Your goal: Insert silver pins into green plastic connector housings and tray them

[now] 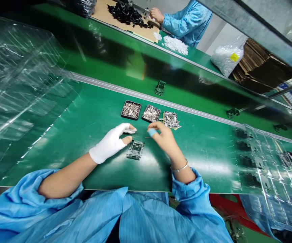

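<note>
My left hand (112,140), in a white glove with bare fingertips, is just left of a green circuit board (135,150) lying on the green table. Its thumb and fingers are apart, with nothing between them. To the right of the board, my right hand (162,135) has a blue covering on one digit; its fingers curl toward the thumb, and whatever may be between them is too small to make out. Beyond the hands stand a black tray of small metal parts (131,110), a second such tray (151,113) and a pile of silvery parts (170,119).
Clear plastic trays rise at the left (21,84); another clear tray with dark parts (269,165) is at the right. Behind a metal rail, a circuit board (160,87) lies on a green strip. Across it, a person in blue sleeves (188,22) handles parts near a black pile (125,13).
</note>
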The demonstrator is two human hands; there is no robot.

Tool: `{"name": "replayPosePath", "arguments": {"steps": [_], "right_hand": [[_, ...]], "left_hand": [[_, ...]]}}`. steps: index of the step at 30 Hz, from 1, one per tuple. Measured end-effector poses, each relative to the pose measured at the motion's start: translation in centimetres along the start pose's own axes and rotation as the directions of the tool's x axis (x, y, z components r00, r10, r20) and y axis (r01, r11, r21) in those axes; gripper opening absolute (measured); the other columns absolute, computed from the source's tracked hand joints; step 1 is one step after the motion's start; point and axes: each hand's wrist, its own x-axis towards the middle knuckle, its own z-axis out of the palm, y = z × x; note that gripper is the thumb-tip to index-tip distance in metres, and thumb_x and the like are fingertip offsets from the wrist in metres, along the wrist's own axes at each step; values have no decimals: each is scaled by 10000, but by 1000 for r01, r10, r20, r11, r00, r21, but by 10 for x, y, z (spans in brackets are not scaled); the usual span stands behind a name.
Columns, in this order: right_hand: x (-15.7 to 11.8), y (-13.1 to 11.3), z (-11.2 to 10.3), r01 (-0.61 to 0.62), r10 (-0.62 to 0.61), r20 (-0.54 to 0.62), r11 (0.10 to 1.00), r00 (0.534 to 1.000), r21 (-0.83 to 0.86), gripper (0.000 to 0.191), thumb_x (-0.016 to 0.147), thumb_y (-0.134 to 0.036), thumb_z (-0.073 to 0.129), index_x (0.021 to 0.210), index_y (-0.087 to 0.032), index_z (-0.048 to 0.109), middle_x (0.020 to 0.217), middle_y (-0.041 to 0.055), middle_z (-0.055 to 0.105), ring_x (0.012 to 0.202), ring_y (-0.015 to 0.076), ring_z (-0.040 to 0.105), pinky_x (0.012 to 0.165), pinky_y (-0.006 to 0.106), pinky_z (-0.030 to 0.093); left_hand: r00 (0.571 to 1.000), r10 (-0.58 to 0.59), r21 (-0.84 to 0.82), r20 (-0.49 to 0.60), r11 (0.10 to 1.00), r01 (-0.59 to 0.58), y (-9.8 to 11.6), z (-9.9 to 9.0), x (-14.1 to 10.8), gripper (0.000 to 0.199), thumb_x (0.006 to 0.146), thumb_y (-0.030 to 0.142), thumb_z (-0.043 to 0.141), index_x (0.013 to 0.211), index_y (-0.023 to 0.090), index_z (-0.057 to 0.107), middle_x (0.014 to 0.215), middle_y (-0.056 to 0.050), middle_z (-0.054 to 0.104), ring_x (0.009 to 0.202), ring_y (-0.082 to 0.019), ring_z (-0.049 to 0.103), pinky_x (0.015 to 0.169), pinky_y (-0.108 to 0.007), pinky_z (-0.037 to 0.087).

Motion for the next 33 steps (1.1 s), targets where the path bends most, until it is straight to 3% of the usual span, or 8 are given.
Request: {"name": "replayPosePath", "arguments": {"steps": [2,6,9,12,20,25,29,33], "right_hand": [[22,13,-17,-79,57,-100,970,993,-228,182,846,-144,468,926,-173,629,955,74,669,897,204,607,824,325,465],[62,28,-22,-57,77,5,778,997,-626,307,810,-48,443,984,-148,675,1035,132,671,993,259,578,963,412,386],[74,29,-10,-16,93,63,672,994,-741,304,823,-54,447,990,-138,686,1026,145,672,1019,287,561,1037,486,311],[75,28,-2,-19,94,56,653,994,-757,276,836,-63,445,960,-131,683,982,146,677,990,284,567,1061,513,282],[73,31,-10,-91,51,-85,801,995,-591,258,797,-91,447,912,-179,661,910,89,676,900,248,573,998,453,350],[68,24,-9,-83,65,-129,987,989,-140,162,778,-179,472,849,-178,618,809,31,630,682,158,538,672,279,434],[51,1,3,-9,3,26,976,1000,217,127,810,-281,528,801,-180,605,765,6,630,674,135,549,631,253,442],[31,-23,16,173,-193,155,976,969,135,115,845,-218,516,837,-191,627,813,18,641,730,140,576,666,257,462]], "left_hand": [[998,-42,-39,-49,998,40,-1,-8,6,342,799,438,523,1010,170,543,1044,-92,666,996,-239,637,937,-392,492],[990,-95,90,-103,990,104,-7,-12,14,278,788,428,521,899,182,587,924,-65,691,898,-232,646,881,-373,509],[992,-80,144,-99,985,94,-12,-9,15,242,790,396,508,859,183,600,879,-51,692,846,-216,644,825,-337,517],[994,-48,160,-95,985,62,-15,-7,14,234,813,387,494,849,183,604,864,-41,687,833,-206,642,797,-316,507],[994,19,221,-107,975,5,-10,-5,10,222,836,364,484,822,186,616,845,-27,675,809,-192,622,785,-304,487],[986,60,236,-152,972,-23,-7,-5,10,222,833,339,474,821,185,634,864,-34,684,821,-192,624,788,-304,505],[973,87,190,-213,981,-46,-2,-5,7,256,848,379,494,881,184,658,887,-41,687,820,-188,633,792,-304,519],[986,27,-52,-164,998,-36,1,-6,3,293,837,447,538,882,175,636,817,-38,678,750,-184,637,740,-310,532]]}}
